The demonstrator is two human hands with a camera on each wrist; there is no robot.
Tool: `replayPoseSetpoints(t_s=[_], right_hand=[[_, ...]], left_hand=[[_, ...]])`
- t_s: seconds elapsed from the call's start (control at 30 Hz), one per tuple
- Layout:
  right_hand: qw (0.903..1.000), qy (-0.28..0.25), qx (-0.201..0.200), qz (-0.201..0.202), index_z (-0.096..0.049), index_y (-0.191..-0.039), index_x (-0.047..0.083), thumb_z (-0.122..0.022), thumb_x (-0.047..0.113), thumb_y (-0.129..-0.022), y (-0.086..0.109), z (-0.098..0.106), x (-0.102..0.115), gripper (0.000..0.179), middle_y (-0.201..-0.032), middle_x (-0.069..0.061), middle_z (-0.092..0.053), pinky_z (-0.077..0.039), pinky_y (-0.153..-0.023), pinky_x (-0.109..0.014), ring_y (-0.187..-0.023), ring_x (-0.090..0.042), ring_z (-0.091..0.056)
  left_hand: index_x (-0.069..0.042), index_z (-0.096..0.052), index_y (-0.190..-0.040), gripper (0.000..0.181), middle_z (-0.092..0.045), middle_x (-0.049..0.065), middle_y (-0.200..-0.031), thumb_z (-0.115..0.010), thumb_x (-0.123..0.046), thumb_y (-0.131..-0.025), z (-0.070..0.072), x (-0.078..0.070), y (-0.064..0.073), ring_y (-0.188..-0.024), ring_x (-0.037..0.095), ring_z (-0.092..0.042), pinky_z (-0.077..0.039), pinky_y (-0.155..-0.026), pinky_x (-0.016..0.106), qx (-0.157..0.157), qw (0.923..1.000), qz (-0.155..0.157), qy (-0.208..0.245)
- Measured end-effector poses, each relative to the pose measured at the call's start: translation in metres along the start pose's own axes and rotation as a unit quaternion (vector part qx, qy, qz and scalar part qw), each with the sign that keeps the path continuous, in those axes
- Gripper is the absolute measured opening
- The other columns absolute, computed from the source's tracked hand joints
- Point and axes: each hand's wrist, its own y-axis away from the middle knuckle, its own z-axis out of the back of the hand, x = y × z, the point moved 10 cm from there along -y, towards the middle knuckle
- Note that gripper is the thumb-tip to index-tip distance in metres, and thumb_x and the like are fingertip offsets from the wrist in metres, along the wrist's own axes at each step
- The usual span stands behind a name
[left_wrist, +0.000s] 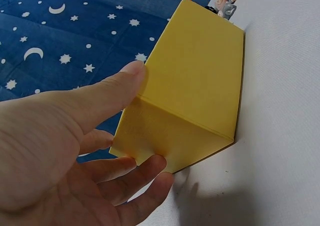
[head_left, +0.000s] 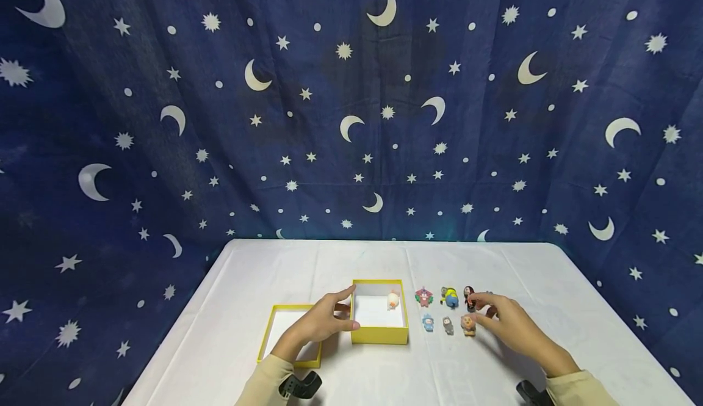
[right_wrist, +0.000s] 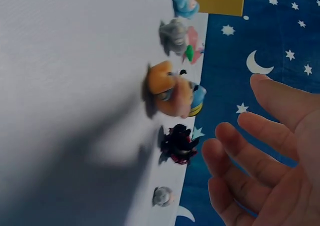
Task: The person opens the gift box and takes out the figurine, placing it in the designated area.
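My left hand grips the left side of an open yellow box with white insides. In the left wrist view the thumb lies at the box's upper edge and the fingers touch a side wall. A small pale figurine lies inside, near the right wall. My right hand hovers, fingers apart and holding nothing, beside an orange-brown figurine and a black-and-red figurine. Behind that hand a small grey figurine is partly hidden in the head view.
Left of the box lies a yellow-rimmed lid, partly under my left arm. Right of the box stand a pink-and-green figurine, a yellow-and-blue one, a light-blue one and a grey one. A starry curtain hangs behind the white table.
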Motion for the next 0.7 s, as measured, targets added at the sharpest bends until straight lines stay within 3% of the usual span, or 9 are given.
replayPoseSetpoints(t_s=[0.2,0.4,0.6,0.7], right_hand=[[0.9997,-0.013,-0.006,0.018,-0.068,-0.127,0.0,-0.074,0.02,-0.092,-0.009,0.002,0.013,0.041,-0.101,-0.003,-0.073,-0.048,-0.065,-0.023,-0.08,-0.003,-0.058],[0.9993,-0.027,-0.007,0.025,-0.067,-0.127,0.002,-0.073,0.02,-0.093,-0.019,0.001,0.024,0.039,-0.105,-0.009,-0.071,-0.052,-0.07,-0.026,-0.085,-0.008,-0.059],[0.9987,-0.043,0.004,0.027,-0.068,-0.128,0.005,-0.072,0.016,-0.093,-0.029,-0.004,0.032,0.037,-0.103,-0.008,-0.066,-0.042,-0.062,-0.022,-0.078,-0.01,-0.049],[0.9984,-0.046,0.007,0.032,-0.068,-0.127,0.009,-0.073,0.019,-0.093,-0.034,-0.007,0.037,0.035,-0.115,-0.011,-0.067,-0.042,-0.063,-0.021,-0.085,-0.012,-0.053]], left_hand=[[-0.002,-0.032,-0.158,0.085,-0.037,0.021,-0.161,-0.079,-0.017,-0.088,0.0,0.0,0.001,-0.129,0.038,-0.058,-0.055,-0.103,0.048,0.002,1.0,-0.004,0.003],[-0.002,-0.031,-0.158,0.084,-0.037,0.021,-0.161,-0.078,-0.016,-0.09,-0.001,0.003,0.0,-0.13,0.038,-0.057,-0.056,-0.103,0.047,0.002,1.0,-0.004,0.002],[-0.002,-0.031,-0.158,0.085,-0.036,0.022,-0.161,-0.078,-0.017,-0.089,-0.001,0.001,0.001,-0.13,0.037,-0.057,-0.056,-0.102,0.046,0.006,0.9999,-0.008,0.004],[-0.002,-0.031,-0.158,0.084,-0.036,0.022,-0.162,-0.078,-0.016,-0.089,-0.001,-0.001,0.002,-0.129,0.037,-0.057,-0.055,-0.103,0.048,0.006,0.9999,-0.009,0.005]])
